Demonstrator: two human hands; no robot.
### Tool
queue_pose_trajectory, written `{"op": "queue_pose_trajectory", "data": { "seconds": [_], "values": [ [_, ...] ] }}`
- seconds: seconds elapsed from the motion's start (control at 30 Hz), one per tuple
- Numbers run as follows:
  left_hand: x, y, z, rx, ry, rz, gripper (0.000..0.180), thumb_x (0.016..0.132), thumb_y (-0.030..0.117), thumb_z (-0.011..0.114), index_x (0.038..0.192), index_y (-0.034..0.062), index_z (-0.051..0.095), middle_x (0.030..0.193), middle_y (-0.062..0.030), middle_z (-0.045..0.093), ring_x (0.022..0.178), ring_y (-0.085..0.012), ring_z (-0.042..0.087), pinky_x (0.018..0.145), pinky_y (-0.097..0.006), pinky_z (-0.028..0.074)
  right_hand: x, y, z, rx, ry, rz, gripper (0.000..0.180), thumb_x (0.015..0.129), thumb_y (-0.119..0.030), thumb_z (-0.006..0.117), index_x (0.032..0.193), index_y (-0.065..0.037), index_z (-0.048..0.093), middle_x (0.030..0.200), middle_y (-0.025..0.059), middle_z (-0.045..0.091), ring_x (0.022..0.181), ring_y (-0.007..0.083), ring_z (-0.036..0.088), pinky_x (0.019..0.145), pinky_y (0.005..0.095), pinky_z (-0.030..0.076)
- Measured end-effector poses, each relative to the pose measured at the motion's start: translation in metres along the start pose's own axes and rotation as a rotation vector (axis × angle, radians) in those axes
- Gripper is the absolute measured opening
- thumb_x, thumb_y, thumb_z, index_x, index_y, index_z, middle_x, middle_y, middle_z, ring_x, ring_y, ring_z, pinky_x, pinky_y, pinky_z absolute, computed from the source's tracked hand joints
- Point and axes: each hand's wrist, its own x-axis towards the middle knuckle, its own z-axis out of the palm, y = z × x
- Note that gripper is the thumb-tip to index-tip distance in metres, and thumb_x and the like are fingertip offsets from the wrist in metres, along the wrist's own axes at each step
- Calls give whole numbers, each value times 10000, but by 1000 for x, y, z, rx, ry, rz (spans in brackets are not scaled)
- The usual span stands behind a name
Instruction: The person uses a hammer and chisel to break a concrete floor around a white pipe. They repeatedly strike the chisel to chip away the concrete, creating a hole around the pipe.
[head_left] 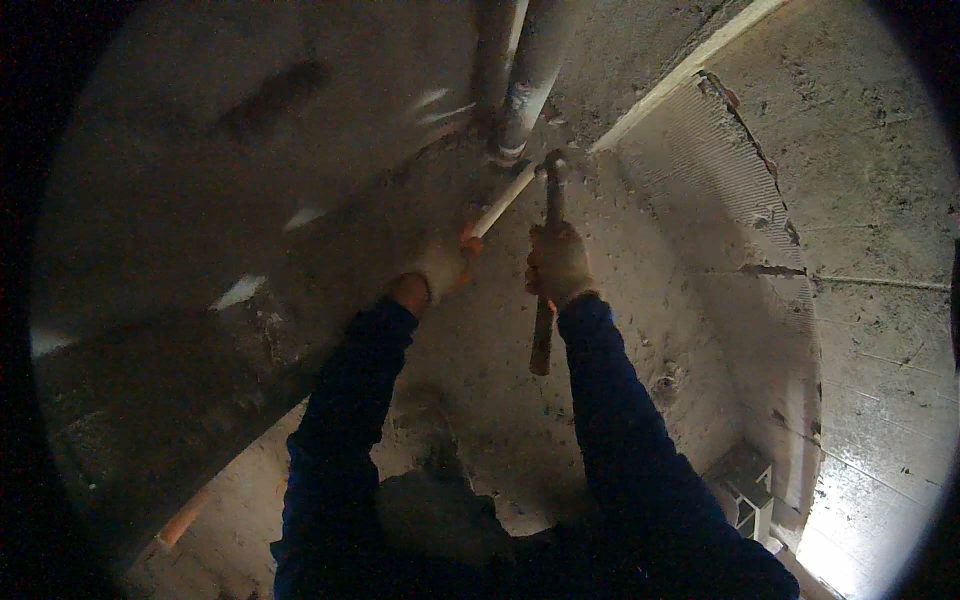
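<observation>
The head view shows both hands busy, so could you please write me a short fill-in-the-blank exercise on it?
1. The right hand grips the long, dark hammer by its ____.
2. The left hand holds the slim, pale, straight rod, whose far end is near the ____ (upper or lower) end of the round grey pipe.
3. Both long cloth sleeves are dark ____ in colour.

Missing words: handle; lower; blue.

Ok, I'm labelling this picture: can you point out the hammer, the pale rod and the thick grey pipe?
Hammer (554, 208), head view: upper handle.
Pale rod (504, 203), head view: middle of its visible length.
Thick grey pipe (537, 72), head view: middle of its visible side.
</observation>
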Motion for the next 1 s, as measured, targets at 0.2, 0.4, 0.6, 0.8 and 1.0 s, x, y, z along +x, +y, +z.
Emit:
{"op": "queue_pose_trajectory", "data": {
  "seconds": [0.2, 0.4, 0.6, 0.8, 1.0],
  "values": [
    [8, -19, 26, 2, 206, 166, 566, 993, 486, 511, 1464, 180, 446, 841, -26, 623, 687, -144, 551, 590, -346, 472, -38, -3, -6, 545, 119, -72, 237, 932, -267, 612, 1021, -102, 466, 673, 55, 487, 466, 194, 485, 431, 368, 432],
    [-27, -18, 2, -151, 117, 15, 541, 996, 509, 491, 1407, 156, 479, 748, -84, 618, 634, -188, 590, 569, -375, 491, -57, 25, -32, 307, 130, 152, 229, 936, -258, 616, 1017, -101, 470, 665, 43, 473, 476, 172, 467, 425, 342, 411],
    [-102, 0, -8, -1065, -136, 63, 530, 980, 522, 525, 1359, 151, 527, 726, 1, 524, 581, -90, 488, 512, -261, 427, -57, 64, -50, 163, 35, 136, 242, 949, -281, 610, 1058, -113, 474, 678, 52, 497, 492, 166, 495, 432, 343, 430],
    [-85, -16, -4, -1078, -57, -11, 470, 954, 477, 603, 1251, 115, 561, 821, -6, 574, 612, -94, 544, 495, -267, 441, -62, 52, -70, -48, 108, 138, 199, 955, -256, 579, 1032, -115, 462, 662, 20, 467, 478, 151, 472, 434, 320, 425],
    [-65, -13, -1, -898, -40, -77, 355, 1003, 443, 492, 1259, 211, 573, 701, -31, 561, 505, -145, 517, 428, -328, 400, -82, 2, -58, -35, -56, 82, 287, 948, -260, 600, 1166, -115, 482, 693, 20, 504, 523, 133, 488, 444, 310, 412]
  ]
}}
